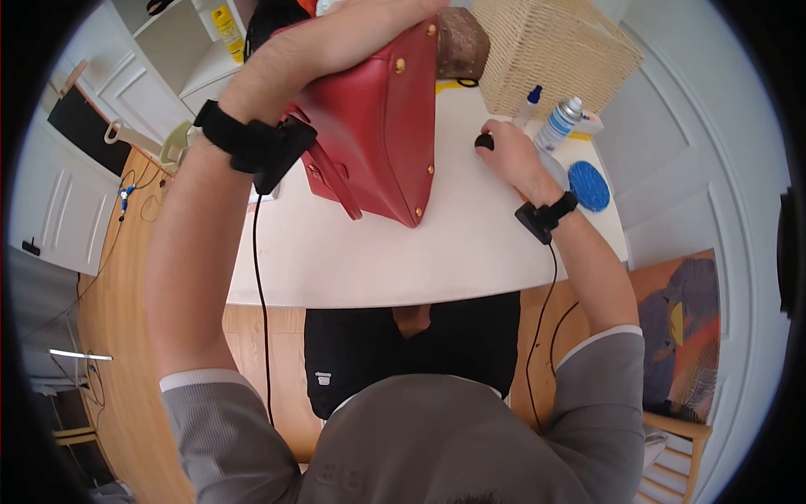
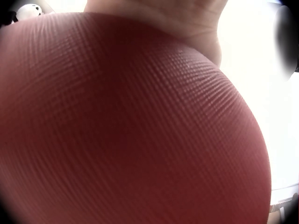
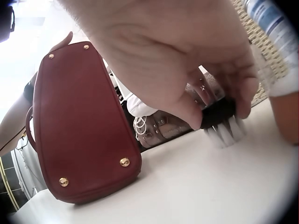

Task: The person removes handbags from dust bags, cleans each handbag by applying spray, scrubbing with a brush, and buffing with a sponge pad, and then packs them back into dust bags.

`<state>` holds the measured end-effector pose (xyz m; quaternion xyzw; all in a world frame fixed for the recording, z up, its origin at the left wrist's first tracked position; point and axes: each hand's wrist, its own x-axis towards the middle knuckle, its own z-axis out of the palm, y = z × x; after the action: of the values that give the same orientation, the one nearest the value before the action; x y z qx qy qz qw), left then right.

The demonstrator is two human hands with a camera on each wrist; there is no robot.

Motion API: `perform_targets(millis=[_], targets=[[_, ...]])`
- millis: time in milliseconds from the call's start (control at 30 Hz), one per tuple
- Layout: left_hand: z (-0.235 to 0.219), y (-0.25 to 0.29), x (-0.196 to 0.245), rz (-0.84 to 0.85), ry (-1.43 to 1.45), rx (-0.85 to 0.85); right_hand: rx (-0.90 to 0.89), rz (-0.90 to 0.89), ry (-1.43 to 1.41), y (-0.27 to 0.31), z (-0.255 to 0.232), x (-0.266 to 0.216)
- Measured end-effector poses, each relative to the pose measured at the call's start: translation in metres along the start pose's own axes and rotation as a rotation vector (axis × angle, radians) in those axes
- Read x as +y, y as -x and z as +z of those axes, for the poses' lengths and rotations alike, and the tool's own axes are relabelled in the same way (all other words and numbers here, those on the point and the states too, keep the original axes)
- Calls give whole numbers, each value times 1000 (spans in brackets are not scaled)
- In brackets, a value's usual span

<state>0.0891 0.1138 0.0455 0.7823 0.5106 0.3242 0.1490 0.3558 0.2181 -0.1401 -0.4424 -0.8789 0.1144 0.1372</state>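
Observation:
A red leather handbag [image 1: 369, 118] stands on its end on the white table, its gold-studded base [image 3: 86, 116] turned toward my right side. My left hand [image 1: 369, 32] lies across the top of the bag; its fingers run off the head view's upper edge. In the left wrist view, the bag's grained leather [image 2: 131, 126] fills most of the picture below the left palm [image 2: 163, 16]. With its fingertips, my right hand [image 1: 510, 155] pinches a small black brush [image 3: 218, 113] with pale bristles [image 3: 226, 133], held low over the table to the right of the bag.
A woven basket [image 1: 546, 50] stands at the back right. A spray can [image 1: 558, 126], a blue-capped bottle [image 1: 528, 105] and a blue round pad [image 1: 589, 186] are beside my right hand. A brown bag [image 1: 462, 44] sits behind the handbag. Cables run down from both wrists.

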Motion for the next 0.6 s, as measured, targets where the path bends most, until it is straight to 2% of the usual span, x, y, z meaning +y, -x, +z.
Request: perform_targets(millis=[33, 100, 133, 167, 200, 267, 300, 367, 400, 433, 467, 500, 600], targets=[[-1, 6, 10, -3, -9, 16, 11, 24, 34, 0, 1, -1], [-3, 21, 43, -353, 26, -64, 35, 23, 71, 1, -3, -11], [6, 13, 19, -157, -63, 52, 148, -29, 56, 5, -9, -20], [6, 9, 11, -127, -192, 72, 260, -81, 37, 7, -15, -31], [7, 8, 8, -114, -216, 88, 269, -105, 34, 8, -24, -45], [8, 3, 1, -71, -270, 93, 555, -363, -304, 12, -49, -82], [8, 3, 1, -76, -290, 103, 562, -381, -314, 15, -60, -97], [7, 7, 4, -57, -239, 96, 752, -633, -438, 19, -78, -123], [7, 9, 3, -64, -120, 121, 760, -651, -452, 20, -82, -130], [8, 9, -2, -72, -142, 130, 750, -704, -374, 19, -85, -136], [8, 9, -6, -44, -38, 133, 745, -756, -296, 17, -87, -141], [7, 9, -10, -15, 64, 132, 759, -771, -315, 12, -84, -144], [6, 9, -7, -77, 42, 118, 736, -844, -468, -1, -71, -147]])
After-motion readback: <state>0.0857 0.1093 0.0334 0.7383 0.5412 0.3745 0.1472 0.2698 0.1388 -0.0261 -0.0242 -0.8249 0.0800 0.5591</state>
